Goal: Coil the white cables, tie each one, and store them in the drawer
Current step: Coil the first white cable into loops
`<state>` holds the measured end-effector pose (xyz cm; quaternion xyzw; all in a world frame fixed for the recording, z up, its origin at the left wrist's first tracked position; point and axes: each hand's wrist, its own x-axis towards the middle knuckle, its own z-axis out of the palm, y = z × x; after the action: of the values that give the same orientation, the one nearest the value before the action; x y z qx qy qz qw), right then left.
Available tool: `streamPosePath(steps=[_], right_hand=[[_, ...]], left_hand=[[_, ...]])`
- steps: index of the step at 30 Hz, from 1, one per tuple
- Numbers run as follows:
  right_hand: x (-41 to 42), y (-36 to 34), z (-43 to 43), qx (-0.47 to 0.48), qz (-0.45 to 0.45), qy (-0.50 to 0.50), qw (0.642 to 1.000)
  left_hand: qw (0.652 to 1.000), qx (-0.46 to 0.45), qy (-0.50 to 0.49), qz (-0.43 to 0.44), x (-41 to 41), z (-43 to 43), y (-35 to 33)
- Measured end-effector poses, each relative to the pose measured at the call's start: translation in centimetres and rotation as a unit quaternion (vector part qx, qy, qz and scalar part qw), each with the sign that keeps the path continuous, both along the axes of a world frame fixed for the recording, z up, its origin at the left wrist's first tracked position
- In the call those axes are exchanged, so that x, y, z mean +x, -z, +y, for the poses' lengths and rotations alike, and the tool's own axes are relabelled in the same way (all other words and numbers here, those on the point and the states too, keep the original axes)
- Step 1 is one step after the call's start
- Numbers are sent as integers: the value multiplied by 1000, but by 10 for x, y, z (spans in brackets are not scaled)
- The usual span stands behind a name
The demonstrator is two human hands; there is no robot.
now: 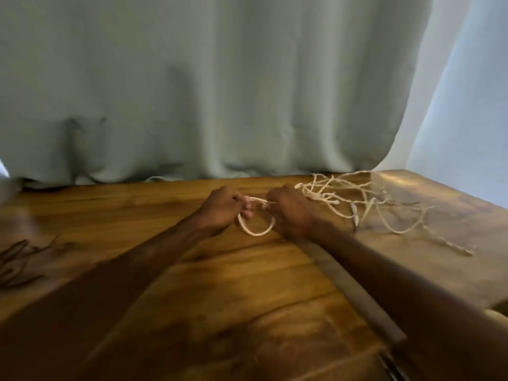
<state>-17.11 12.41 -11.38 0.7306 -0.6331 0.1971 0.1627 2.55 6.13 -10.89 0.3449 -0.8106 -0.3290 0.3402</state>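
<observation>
Grey curtain hung behind the wooden tabletop. Near its far edge, the fingers of the left hand and right hand were curled tight, pinching a white cable into one small loop between them. Toward the far right corner a tangle of white cables lay loose. Coiling had barely begun, I'd say: nothing tied, no drawer in sight.
</observation>
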Motion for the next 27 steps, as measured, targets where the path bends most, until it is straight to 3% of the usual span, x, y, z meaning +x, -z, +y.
streamPosePath(steps=[2,7,15,19,24,27], right_hand=[[2,-10,23,-8,-24,13,1000],[-4,-31,72,-37,-46,68,996],[-54,-17,75,-72,-113,149,980],[-79,3,39,-64,-203,147,966],[-87,23,-15,-126,-290,166,934],[-101,32,-47,-114,-337,179,917]], left_hand=[[999,18,-18,48,11,27,-14],[995,-52,-44,68,45,66,-57],[967,-96,-173,159,95,51,-77],[959,-50,-233,152,108,8,-58],[957,22,-230,174,74,-35,-5],[961,25,-223,161,50,-53,21]])
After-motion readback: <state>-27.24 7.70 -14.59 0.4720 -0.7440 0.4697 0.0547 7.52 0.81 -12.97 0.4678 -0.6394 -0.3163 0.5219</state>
